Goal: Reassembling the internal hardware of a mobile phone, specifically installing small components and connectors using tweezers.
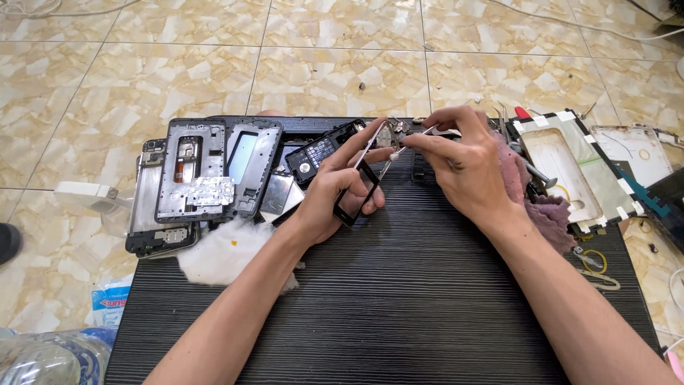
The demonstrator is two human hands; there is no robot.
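Over the dark ribbed bench (399, 299), the left hand (338, 189) grips a thin black phone frame (356, 192), held on edge, its long axis running from lower left up to the right. The right hand (456, 164) pinches tweezers (410, 142) whose tip points left toward the frame's upper end. Stripped phone housings (192, 178) lie to the left, near white cotton (228, 257).

We stretch both forearms forward, bare; our left hand (340, 187) curls palm-up in a grip, our right hand (456, 160) pinches fingertips just beside it.
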